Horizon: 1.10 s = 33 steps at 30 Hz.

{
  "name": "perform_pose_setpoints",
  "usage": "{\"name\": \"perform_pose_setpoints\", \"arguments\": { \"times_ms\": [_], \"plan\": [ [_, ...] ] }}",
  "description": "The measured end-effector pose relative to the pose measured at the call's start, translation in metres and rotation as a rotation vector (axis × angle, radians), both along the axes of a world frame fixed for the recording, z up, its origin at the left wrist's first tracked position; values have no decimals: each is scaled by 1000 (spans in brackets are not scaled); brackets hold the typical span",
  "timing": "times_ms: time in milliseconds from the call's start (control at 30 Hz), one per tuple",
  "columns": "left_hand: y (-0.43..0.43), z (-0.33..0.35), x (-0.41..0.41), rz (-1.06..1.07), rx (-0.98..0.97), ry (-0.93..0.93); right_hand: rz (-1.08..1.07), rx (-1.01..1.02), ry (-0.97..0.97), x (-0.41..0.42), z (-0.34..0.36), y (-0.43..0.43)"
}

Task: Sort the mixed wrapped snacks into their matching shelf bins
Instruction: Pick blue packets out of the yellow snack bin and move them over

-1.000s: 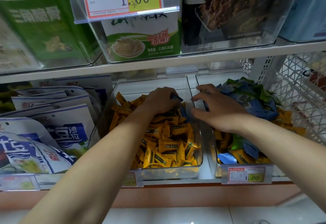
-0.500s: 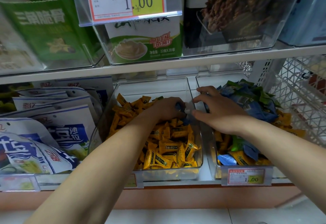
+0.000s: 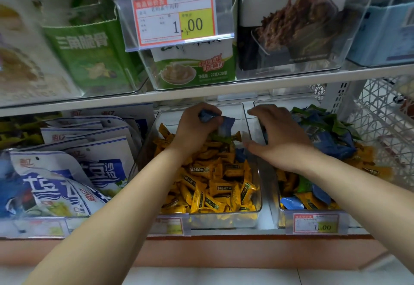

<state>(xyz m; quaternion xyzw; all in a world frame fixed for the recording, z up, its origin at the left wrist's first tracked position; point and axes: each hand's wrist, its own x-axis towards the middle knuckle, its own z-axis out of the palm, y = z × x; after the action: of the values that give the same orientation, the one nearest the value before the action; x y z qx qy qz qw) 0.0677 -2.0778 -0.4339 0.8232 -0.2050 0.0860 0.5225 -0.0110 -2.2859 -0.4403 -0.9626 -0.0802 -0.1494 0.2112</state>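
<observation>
My left hand [image 3: 194, 127] grips a bunch of blue and green wrapped snacks [image 3: 220, 125] above the far end of the middle clear bin [image 3: 257, 212], which is full of yellow wrapped snacks [image 3: 215, 183]. My right hand [image 3: 280, 136] hovers with curled, spread fingers over the wall between that bin and the right clear bin [image 3: 282, 216]. The right bin holds a heap of blue and green snacks [image 3: 329, 134] mixed with yellow ones. One blue snack [image 3: 240, 154] lies among the yellow ones under my right thumb.
White and blue snack bags [image 3: 67, 172] fill the space on the left. A white lattice basket [image 3: 385, 123] stands at the right. The upper shelf [image 3: 201, 93] carries clear bins with boxes, and a price tag [image 3: 174, 16] hangs out in front.
My left hand has risen from the yellow pile with blue and green snacks in its grip. My right hand has lifted a little and stays near the divider. The camera has tilted down.
</observation>
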Motion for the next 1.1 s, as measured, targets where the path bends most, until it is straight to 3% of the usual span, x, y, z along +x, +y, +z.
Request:
{"name": "perform_pose_setpoints", "arguments": {
  "times_ms": [167, 433, 533, 633, 700, 833, 967, 1100],
  "plan": [
    [-9, 8, -42, 21, -184, 103, 125, 424, 37, -17, 9, 29],
    [-48, 12, -73, -70, 14, 243, 80, 684, 98, -40, 17, -3],
    [-79, 19, -79, -117, 60, 202, 16, 708, 75, -50, 24, -31],
    [-115, 26, -74, -128, 84, 137, -133, 659, -51, -56, 30, -65],
    [-132, 31, -68, -140, 201, 104, -272, 559, -96, -59, 31, -87],
    [-126, 33, -60, -207, 502, 67, -426, 247, 31, -61, 33, -107],
    [-68, 31, -50, -104, 299, -6, -260, 186, -65, -59, 40, -78],
    [-26, 13, -29, -19, 437, 29, -58, 54, -8, -46, 30, -32]
  ]
}}
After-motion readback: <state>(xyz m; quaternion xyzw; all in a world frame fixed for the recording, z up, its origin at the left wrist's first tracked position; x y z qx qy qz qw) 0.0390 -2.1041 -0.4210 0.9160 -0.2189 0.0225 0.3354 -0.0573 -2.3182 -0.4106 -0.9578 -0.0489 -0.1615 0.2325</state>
